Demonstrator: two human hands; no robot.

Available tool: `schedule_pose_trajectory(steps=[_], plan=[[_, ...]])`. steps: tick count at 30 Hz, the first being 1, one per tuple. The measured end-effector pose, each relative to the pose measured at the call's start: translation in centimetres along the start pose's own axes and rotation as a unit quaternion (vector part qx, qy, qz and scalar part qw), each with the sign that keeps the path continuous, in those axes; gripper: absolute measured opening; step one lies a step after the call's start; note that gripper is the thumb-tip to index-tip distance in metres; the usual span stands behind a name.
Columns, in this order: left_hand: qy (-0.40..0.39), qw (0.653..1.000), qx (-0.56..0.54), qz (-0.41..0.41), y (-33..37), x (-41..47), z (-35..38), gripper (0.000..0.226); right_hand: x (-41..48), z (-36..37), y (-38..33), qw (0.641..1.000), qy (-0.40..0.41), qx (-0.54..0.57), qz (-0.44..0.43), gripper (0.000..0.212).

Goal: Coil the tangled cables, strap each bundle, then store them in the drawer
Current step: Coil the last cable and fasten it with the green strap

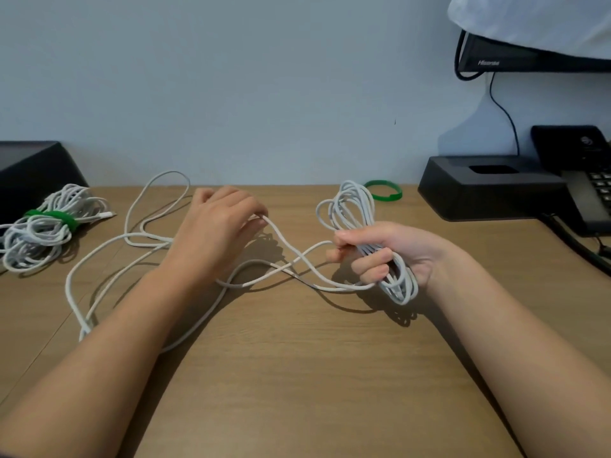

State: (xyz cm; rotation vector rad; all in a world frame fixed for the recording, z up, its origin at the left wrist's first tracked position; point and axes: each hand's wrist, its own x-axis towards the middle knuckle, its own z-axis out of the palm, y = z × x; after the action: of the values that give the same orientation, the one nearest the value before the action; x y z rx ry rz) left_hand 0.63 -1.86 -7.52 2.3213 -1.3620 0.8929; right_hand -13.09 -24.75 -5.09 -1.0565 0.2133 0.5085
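Note:
My right hand [390, 252] grips a partly wound coil of white cable [355, 206], its loops sticking out above and below the fist. The loose length of the same white cable [99, 259] runs left across the wooden desk [297, 375] in wide tangled loops. My left hand [215, 226] pinches this loose strand near its fingertips, lifted a little above the desk. At the far left lies a finished white cable bundle [43, 233] bound with a green strap [54, 218]. A second green strap [385, 190], curled into a ring, lies behind the coil.
A black box [33, 170] stands at the back left against the wall. At the right are a black stand [489, 190] and a desk phone [585, 180] with dark cords. A covered monitor [529, 54] hangs above them.

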Motion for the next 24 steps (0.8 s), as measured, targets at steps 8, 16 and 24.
schedule_pose_trajectory(steps=[8,16,24], plan=[[-0.021,0.998,0.016,0.061,1.7,0.3,0.4,0.028,1.2,2.1,1.7,0.997,-0.025,-0.063,-0.025,0.027],[0.000,0.998,0.043,0.042,2.4,0.6,0.8,0.036,2.5,3.3,2.9,0.996,0.008,-0.036,-0.078,0.035],[-0.003,1.000,-0.002,0.027,1.8,0.4,1.0,0.037,1.6,2.8,2.8,0.998,-0.043,-0.032,-0.037,0.016]])
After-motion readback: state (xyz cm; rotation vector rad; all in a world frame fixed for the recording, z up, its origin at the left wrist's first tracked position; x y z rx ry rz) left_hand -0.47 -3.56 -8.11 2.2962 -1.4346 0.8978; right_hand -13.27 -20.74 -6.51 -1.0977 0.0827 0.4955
